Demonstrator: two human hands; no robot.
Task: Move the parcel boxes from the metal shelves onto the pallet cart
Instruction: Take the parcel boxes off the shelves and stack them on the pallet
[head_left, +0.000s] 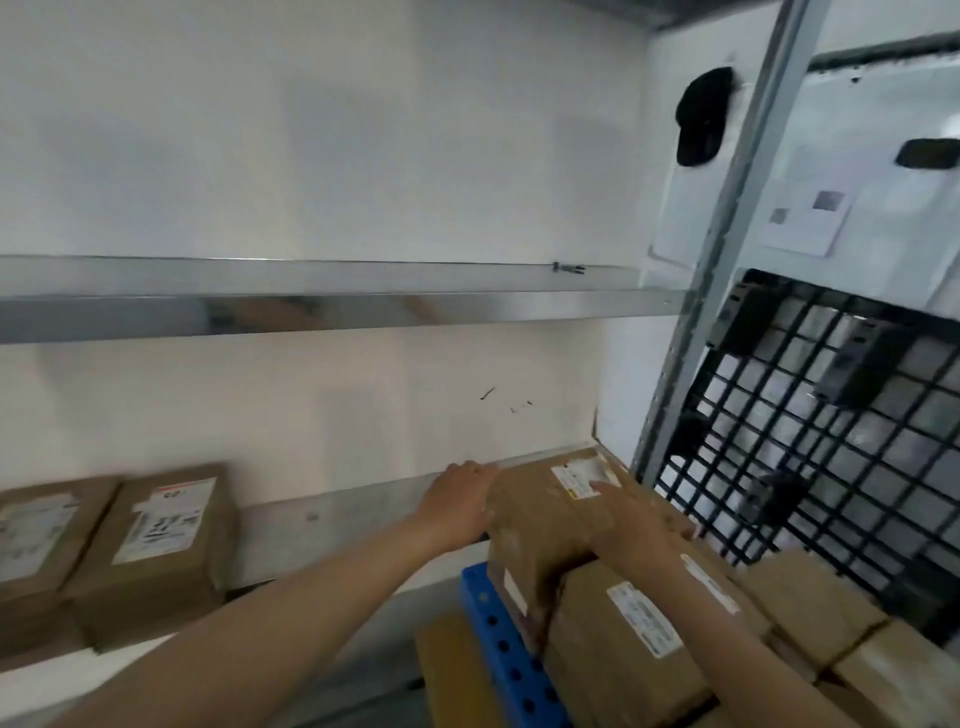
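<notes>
A brown parcel box (540, 512) with a white label sits on top of other boxes stacked on the blue pallet cart (498, 639). My left hand (457, 506) lies flat against the box's left side, fingers straight. On its top right my right hand (631, 522) rests, with the thumb curled down over the near edge. Two more labelled parcel boxes, the inner one (161, 551) and the outer one (31, 545), stand on the lower metal shelf (332, 525) at the left.
The upper metal shelf (332, 296) spans the view and holds no boxes. A grey upright post (711, 260) rises at the right, with a black wire grid panel (815, 415) behind the stacked cart boxes (639, 649). A black cap (701, 117) hangs on the white wall.
</notes>
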